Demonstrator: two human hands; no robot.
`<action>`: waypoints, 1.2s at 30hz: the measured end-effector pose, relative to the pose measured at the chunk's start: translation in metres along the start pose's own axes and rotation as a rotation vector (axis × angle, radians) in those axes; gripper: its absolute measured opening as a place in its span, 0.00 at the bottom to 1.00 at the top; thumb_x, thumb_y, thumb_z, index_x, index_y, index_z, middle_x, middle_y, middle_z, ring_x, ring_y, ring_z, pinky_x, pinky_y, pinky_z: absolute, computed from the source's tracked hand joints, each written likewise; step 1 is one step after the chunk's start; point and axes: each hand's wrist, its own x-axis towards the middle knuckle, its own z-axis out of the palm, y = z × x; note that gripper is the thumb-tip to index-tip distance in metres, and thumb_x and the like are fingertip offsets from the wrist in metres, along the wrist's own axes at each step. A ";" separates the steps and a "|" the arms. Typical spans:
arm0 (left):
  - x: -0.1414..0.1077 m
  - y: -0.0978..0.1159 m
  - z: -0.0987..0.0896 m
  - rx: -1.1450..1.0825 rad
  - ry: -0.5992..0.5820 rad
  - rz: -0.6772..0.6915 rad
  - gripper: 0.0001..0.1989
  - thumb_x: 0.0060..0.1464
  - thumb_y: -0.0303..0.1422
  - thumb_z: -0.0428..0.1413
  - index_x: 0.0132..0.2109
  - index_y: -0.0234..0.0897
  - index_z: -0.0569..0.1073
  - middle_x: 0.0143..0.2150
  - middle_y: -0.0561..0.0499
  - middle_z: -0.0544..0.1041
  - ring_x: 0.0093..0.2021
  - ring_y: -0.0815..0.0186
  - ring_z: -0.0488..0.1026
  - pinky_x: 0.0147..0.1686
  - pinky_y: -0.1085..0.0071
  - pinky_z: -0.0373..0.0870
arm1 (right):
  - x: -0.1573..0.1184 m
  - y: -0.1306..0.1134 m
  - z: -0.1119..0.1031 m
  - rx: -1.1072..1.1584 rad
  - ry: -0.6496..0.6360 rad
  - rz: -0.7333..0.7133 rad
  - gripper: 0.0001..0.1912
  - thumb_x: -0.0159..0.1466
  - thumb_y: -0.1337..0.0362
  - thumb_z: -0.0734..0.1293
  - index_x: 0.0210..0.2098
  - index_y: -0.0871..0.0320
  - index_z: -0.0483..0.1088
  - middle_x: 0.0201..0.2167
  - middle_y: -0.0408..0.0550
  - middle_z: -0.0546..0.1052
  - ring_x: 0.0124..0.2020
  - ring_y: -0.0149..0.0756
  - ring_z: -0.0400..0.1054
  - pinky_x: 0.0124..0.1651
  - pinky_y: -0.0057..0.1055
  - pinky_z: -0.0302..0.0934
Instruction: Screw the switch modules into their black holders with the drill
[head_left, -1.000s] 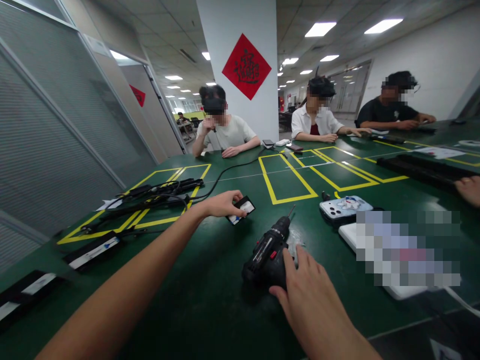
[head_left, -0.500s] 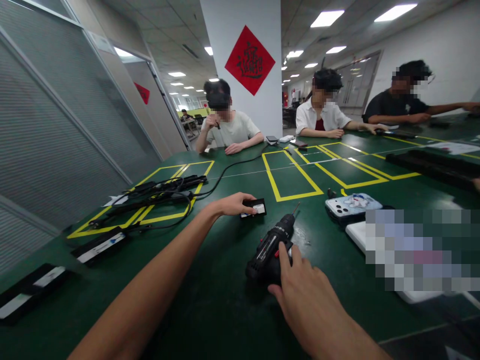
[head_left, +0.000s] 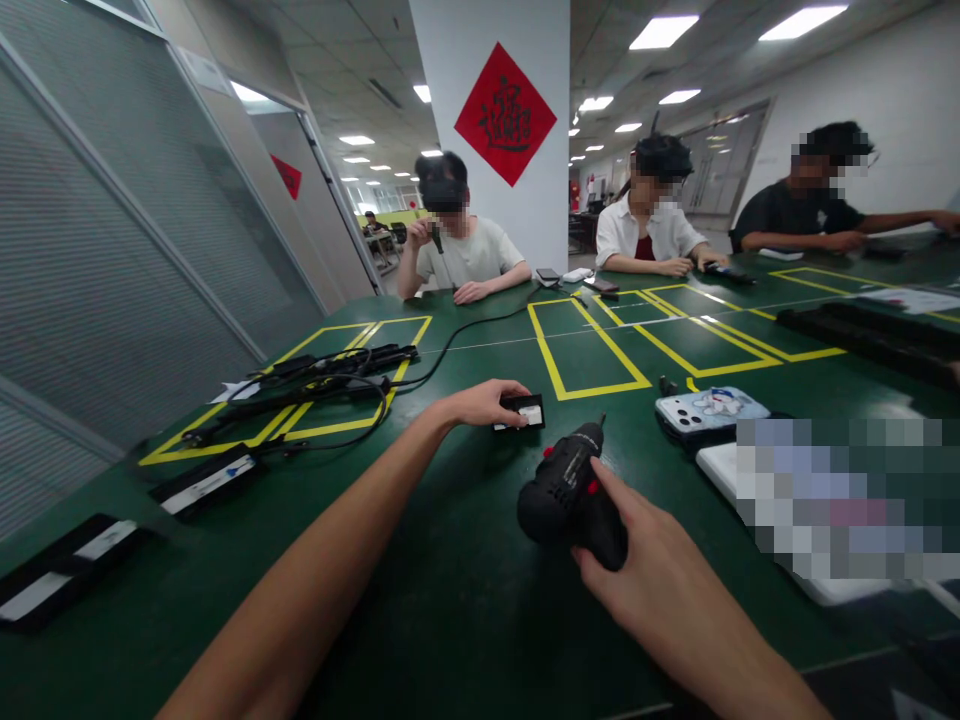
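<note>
My left hand (head_left: 495, 402) reaches out over the green table, thumb and fingers closed on a small black box (head_left: 532, 412) with a white label. Part of the box is hidden by the fingers. Nearer to me, my right hand (head_left: 649, 555) is around the handle of a black cordless drill (head_left: 566, 485) with red buttons. The drill's bit points forward and to the right, its tip a little to the right of the box. Fingers on the handle's far side are hidden.
On the left lie tangled black cables (head_left: 330, 385) and black pieces with white labels, one of them a long strip (head_left: 210, 485). A phone (head_left: 709, 410) and a white object (head_left: 750, 500), partly pixelated, lie at right. Yellow tape (head_left: 600, 392) marks the table. Several people sit across.
My right hand has gone from lying on the drill to closing around its handle, and the drill has turned and shifted right. My left hand stays at the box.
</note>
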 end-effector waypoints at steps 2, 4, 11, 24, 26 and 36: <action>0.001 0.001 0.000 -0.024 0.046 -0.007 0.31 0.42 0.41 0.62 0.54 0.36 0.67 0.53 0.44 0.72 0.51 0.58 0.69 0.50 0.63 0.64 | -0.009 0.003 -0.010 0.223 0.020 0.046 0.38 0.56 0.65 0.65 0.64 0.50 0.50 0.46 0.51 0.75 0.43 0.47 0.71 0.42 0.41 0.64; -0.002 0.000 -0.002 -0.070 0.161 -0.009 0.35 0.42 0.42 0.62 0.56 0.36 0.64 0.57 0.42 0.68 0.55 0.57 0.66 0.53 0.62 0.62 | -0.021 0.009 -0.020 0.441 0.117 0.100 0.38 0.54 0.63 0.67 0.62 0.49 0.52 0.44 0.50 0.75 0.41 0.45 0.71 0.40 0.39 0.64; -0.042 -0.009 0.004 -0.100 0.474 -0.031 0.27 0.52 0.45 0.54 0.56 0.36 0.63 0.57 0.41 0.67 0.56 0.57 0.66 0.56 0.57 0.61 | -0.044 0.035 -0.021 1.209 0.069 0.146 0.15 0.61 0.57 0.59 0.43 0.55 0.69 0.19 0.48 0.71 0.20 0.40 0.65 0.25 0.36 0.60; -0.050 -0.029 0.056 0.176 0.606 0.108 0.32 0.51 0.41 0.57 0.61 0.43 0.57 0.63 0.45 0.58 0.62 0.57 0.57 0.61 0.56 0.54 | -0.039 0.041 0.005 1.365 0.033 0.350 0.16 0.61 0.58 0.59 0.37 0.62 0.73 0.23 0.52 0.75 0.22 0.37 0.66 0.27 0.31 0.59; -0.051 -0.028 0.057 0.223 0.598 0.130 0.31 0.51 0.39 0.57 0.61 0.44 0.57 0.63 0.46 0.58 0.63 0.58 0.56 0.62 0.57 0.53 | -0.042 0.039 0.006 1.341 0.025 0.359 0.16 0.61 0.58 0.59 0.37 0.62 0.73 0.22 0.52 0.75 0.22 0.37 0.66 0.27 0.31 0.59; -0.051 -0.030 0.059 0.329 0.567 0.162 0.19 0.55 0.27 0.50 0.53 0.42 0.67 0.56 0.47 0.64 0.56 0.61 0.64 0.57 0.61 0.61 | -0.039 0.027 0.020 1.333 -0.010 0.307 0.16 0.62 0.59 0.59 0.36 0.62 0.74 0.24 0.53 0.76 0.21 0.37 0.67 0.26 0.31 0.59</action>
